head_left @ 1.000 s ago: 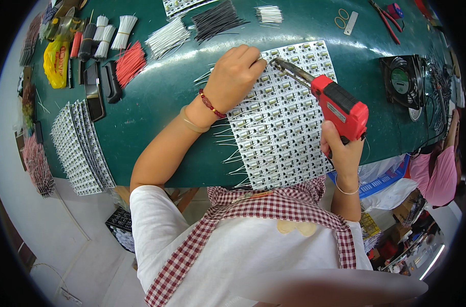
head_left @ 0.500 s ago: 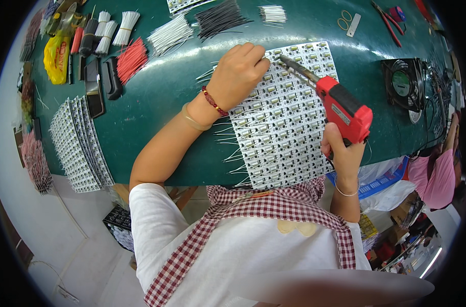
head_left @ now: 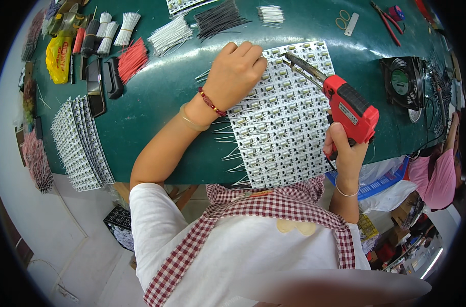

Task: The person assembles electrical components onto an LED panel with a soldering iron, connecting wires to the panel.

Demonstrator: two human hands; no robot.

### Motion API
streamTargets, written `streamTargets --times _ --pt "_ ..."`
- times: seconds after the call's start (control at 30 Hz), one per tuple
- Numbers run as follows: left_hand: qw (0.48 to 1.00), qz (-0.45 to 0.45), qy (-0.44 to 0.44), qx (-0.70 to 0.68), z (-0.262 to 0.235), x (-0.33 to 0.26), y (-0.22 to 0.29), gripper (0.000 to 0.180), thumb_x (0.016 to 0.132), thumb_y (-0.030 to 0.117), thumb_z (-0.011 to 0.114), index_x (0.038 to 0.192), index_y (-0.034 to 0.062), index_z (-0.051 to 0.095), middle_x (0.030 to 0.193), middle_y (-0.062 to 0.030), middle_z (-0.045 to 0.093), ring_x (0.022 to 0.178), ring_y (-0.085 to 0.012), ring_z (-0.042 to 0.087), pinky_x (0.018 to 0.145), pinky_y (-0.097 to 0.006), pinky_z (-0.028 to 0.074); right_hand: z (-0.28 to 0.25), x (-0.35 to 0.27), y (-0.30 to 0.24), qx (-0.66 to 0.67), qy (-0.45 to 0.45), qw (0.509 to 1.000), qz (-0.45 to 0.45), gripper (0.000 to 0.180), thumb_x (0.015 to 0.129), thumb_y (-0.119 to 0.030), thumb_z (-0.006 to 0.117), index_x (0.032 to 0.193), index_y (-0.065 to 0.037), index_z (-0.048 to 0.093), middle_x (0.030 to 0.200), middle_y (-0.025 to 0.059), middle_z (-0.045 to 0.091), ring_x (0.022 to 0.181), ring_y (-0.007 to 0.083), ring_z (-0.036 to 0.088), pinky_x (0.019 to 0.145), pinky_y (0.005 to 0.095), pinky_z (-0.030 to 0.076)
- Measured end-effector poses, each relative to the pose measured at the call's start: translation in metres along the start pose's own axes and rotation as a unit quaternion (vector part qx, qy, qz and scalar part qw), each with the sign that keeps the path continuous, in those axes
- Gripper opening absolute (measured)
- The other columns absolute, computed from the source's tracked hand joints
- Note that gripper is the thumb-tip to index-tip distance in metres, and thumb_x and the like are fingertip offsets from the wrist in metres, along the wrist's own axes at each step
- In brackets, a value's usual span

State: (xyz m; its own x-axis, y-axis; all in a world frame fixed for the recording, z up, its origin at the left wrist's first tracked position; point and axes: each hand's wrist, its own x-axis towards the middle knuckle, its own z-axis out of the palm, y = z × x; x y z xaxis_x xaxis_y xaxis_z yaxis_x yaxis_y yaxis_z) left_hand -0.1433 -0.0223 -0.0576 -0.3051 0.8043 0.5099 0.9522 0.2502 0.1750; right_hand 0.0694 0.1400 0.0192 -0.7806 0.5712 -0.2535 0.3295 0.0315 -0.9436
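Note:
My right hand (head_left: 348,148) is wrapped round the grip of a red and black soldering gun (head_left: 351,109). Its metal tip points up and left, over the upper part of a white circuit board panel (head_left: 281,130). Rows of small boards with pale components cover that panel, and thin white wires stick out past its left edge. My left hand (head_left: 239,66) rests at the panel's upper left corner with fingers curled in a pinch. Whatever those fingers hold is hidden behind them.
Along the far side lie bundles of white wires (head_left: 170,36), black wires (head_left: 221,19) and red wires (head_left: 133,60). More wired panels (head_left: 82,146) are stacked at the left. A black fan (head_left: 403,84) stands at the right, with red-handled pliers (head_left: 387,24) beyond it.
The soldering gun and my right hand have shifted a little to the right, and the tip has drawn away from my left fingers. My left hand has moved slightly left.

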Motion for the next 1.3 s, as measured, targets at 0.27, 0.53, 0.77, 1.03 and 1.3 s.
streamTargets --times 0.27,0.53,0.77,1.03,1.3 --pt "0.996 -0.078 -0.043 0.018 -0.033 0.001 0.006 0.018 0.067 0.0 0.064 0.084 0.0051 0.068 0.076 -0.0061 0.052 0.075 -0.0225 0.054 0.064 -0.034 0.047 -0.009 0.0 -0.002 0.008 0.013 1.0 0.005 0.026 0.092 -0.011 0.059 0.111 0.007 0.058 0.059 0.0029 0.055 0.045 0.0083 0.049 0.044 0.0214 0.038" --pt "0.996 -0.054 0.012 -0.072 0.002 -0.007 0.016 0.02 0.068 -0.003 0.066 0.086 0.0046 0.069 0.073 -0.0063 0.051 0.07 -0.022 0.054 0.06 -0.032 0.047 -0.006 0.003 0.005 0.054 -0.009 0.997 0.047 0.017 0.085 -0.012 0.072 0.092 0.0 0.061 0.062 -0.0003 0.058 0.047 0.0052 0.052 0.043 0.0201 0.041" --pt "0.995 -0.058 0.026 -0.076 0.006 -0.01 0.016 0.021 0.066 -0.004 0.066 0.085 0.0042 0.069 0.074 -0.0063 0.051 0.07 -0.022 0.054 0.06 -0.032 0.047 -0.002 0.004 0.004 0.044 -0.02 0.998 0.037 0.019 0.085 -0.012 0.073 0.093 0.002 0.064 0.066 0.0006 0.06 0.048 0.0052 0.053 0.044 0.0202 0.043" --pt "0.993 -0.068 0.028 -0.088 0.006 -0.01 0.016 0.022 0.066 -0.005 0.065 0.086 0.0039 0.07 0.075 -0.0063 0.053 0.072 -0.0225 0.055 0.063 -0.032 0.048 -0.003 0.006 0.007 -0.017 -0.028 0.999 0.028 0.017 0.083 -0.013 0.074 0.086 0.001 0.066 0.062 -0.0011 0.06 0.048 0.0041 0.053 0.044 0.0206 0.041" --pt "0.992 -0.073 0.032 -0.093 0.007 -0.01 0.014 0.02 0.067 -0.005 0.065 0.085 0.0036 0.069 0.075 -0.0065 0.052 0.073 -0.0228 0.055 0.063 -0.033 0.048 -0.004 0.007 0.008 -0.021 -0.031 0.999 0.001 0.016 0.083 -0.012 0.074 0.086 0.001 0.066 0.061 -0.0019 0.059 0.048 0.0037 0.051 0.045 0.021 0.04"
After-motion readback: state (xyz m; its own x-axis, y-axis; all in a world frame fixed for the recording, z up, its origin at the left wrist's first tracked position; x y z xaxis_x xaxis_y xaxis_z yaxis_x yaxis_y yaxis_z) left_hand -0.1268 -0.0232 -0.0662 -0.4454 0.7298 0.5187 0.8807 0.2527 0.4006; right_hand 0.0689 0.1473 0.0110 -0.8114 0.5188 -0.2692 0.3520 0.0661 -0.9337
